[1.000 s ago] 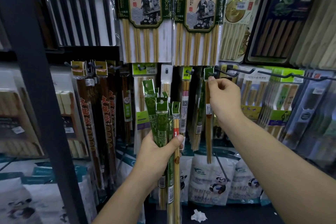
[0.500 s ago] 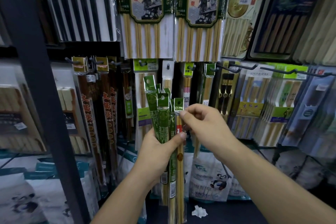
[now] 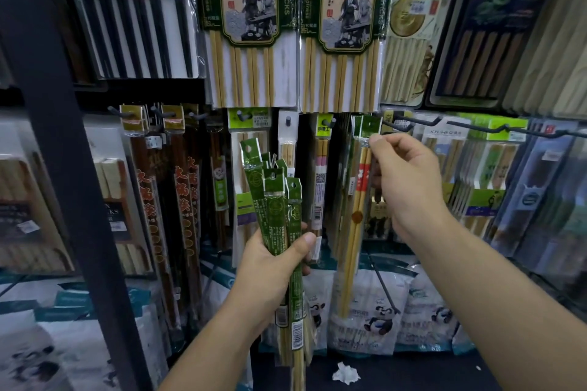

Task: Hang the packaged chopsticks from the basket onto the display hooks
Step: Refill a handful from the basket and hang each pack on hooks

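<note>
One pack [image 3: 357,216] pinched by right hand [image 3: 408,181] beside hook [image 3: 397,124]; hole may miss, pack drops. Left hand [image 3: 270,267] clenches bundle [image 3: 274,197]; top ones could slip.

This is a shop aisle selling tableware. Rows of packaged chopsticks [image 3: 247,25] hang from metal display hooks [image 3: 413,122] on a wall rack, some bearing a barcode sticker [image 3: 318,209], with a white pack [image 3: 127,9] marked 5 and 1 at top left. Panda-printed bags [image 3: 378,320] stand on the shelf below.
</note>
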`<state>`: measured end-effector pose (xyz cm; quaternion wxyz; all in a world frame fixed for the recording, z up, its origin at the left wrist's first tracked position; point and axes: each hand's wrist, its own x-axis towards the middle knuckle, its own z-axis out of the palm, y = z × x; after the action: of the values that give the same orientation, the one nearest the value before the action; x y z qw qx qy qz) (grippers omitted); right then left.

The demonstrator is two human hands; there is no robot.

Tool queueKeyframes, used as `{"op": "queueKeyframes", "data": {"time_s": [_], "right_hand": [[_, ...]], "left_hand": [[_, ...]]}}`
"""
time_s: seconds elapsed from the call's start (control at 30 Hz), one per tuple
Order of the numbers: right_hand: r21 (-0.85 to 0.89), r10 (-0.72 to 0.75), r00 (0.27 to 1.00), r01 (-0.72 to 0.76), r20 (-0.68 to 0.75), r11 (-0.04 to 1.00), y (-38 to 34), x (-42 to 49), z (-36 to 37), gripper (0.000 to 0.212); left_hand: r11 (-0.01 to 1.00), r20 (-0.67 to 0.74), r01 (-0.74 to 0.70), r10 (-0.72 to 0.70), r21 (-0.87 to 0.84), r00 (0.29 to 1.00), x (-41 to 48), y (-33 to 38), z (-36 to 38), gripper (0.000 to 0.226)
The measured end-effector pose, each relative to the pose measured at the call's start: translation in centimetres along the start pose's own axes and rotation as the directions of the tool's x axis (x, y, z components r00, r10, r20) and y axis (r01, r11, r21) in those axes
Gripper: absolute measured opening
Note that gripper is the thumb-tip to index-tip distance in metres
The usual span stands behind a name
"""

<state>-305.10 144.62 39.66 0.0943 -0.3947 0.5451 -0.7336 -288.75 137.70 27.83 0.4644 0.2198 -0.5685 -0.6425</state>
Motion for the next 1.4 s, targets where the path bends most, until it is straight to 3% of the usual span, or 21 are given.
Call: {"op": "queueKeyframes", "data": {"time_s": [0.37, 0.83, 1.13, 1.4], "right_hand": [[-0.018, 0.005, 1.000, -0.005, -0.028, 1.000, 0.1, 1.1, 0.0, 0.027], [-0.035, 0.020, 0.999, -0.021, -0.034, 0.999, 0.5, 1.4, 0.2, 0.028], [-0.032, -0.017, 1.000, 0.017, -0.024, 0.999, 1.1, 1.5, 0.2, 0.041], [-0.011, -0.025, 0.999, 0.025, -0.034, 1.000, 0.7, 1.4, 0.3, 0.037]], "left_hand": [[1.000, 0.016, 0.020, -0.021, 0.019, 1.000, -0.2, 0.1, 0.0, 0.011], [0.999, 0.032, 0.009, -0.010, 0.043, 0.999, -0.3, 0.1, 0.0, 0.025], [1.000, 0.041, 0.003, -0.004, 0.023, 0.999, -0.3, 0.3, 0.1, 0.018], [0.999, 0.039, 0.013, -0.015, 0.041, 0.999, -0.3, 0.1, 0.1, 0.010]]}}
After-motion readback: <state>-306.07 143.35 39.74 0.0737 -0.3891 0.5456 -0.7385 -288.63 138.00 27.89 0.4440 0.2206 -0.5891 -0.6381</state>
